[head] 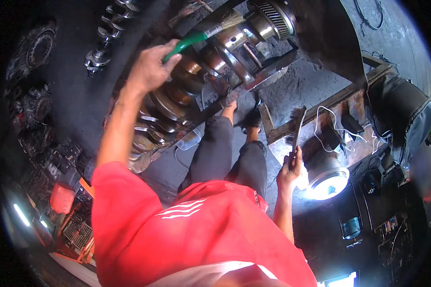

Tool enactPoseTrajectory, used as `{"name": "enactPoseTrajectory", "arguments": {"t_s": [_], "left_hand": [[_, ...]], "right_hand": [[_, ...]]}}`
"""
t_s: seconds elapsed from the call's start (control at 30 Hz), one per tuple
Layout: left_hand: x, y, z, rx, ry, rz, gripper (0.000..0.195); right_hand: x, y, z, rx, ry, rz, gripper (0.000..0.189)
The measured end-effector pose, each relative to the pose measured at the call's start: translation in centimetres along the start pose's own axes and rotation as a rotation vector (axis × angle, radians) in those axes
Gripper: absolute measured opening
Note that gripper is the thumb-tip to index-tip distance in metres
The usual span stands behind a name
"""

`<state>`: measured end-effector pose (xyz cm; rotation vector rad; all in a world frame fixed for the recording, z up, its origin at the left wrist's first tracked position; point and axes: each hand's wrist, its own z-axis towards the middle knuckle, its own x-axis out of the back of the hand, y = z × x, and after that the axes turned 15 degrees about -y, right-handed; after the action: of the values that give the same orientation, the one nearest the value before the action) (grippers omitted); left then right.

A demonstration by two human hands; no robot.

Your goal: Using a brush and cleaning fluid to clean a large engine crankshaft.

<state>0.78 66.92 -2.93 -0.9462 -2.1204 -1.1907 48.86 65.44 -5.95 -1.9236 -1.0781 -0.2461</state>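
Note:
My left hand [151,68] grips the green handle of a paintbrush [192,40]. The pale bristles of the paintbrush reach over a large crankshaft [219,66], near its toothed gear [274,19]; whether they touch the metal I cannot tell. Oily, shiny journals and counterweights run along the crankshaft, which lies on a metal frame [262,76]. On the other side of my body, my right hand [290,173] holds a dark-bristled brush [299,125] upright by its handle, apart from the crankshaft.
A bright round lamp [328,183] shines beside my right hand, with white cable [321,123] looped near it. A second crankshaft [106,43] is at the upper left. Dark machine parts [36,111] and a red container [62,198] are at left. A blurred person [425,170] appears at right.

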Motion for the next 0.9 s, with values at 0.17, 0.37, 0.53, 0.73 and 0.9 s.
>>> {"name": "enactPoseTrajectory", "arguments": {"t_s": [0.17,0.37,0.53,0.73,0.9], "left_hand": [[6.4,2.1,-2.4,0.035,-0.188,0.378,0.038],[8.7,6.2,1.0,-0.102,-0.135,0.638,0.021],[8.7,7.0,2.8,-0.099,-0.142,0.675,0.027],[7.5,6.6,-1.8,-0.064,-0.171,0.601,0.024],[7.0,8.9,2.5,-0.005,-0.180,0.711,0.017]], "right_hand": [[0.1,1.2,-1.4,-0.080,-0.076,0.004,0.051],[-0.5,2.1,-1.3,-0.067,-0.060,0.090,0.051],[-1.2,1.9,-1.0,-0.121,-0.064,0.088,0.052],[-2.5,3.2,-1.3,-0.094,-0.050,0.178,0.051],[-2.5,3.5,-1.0,-0.075,-0.051,0.121,0.051]]}}
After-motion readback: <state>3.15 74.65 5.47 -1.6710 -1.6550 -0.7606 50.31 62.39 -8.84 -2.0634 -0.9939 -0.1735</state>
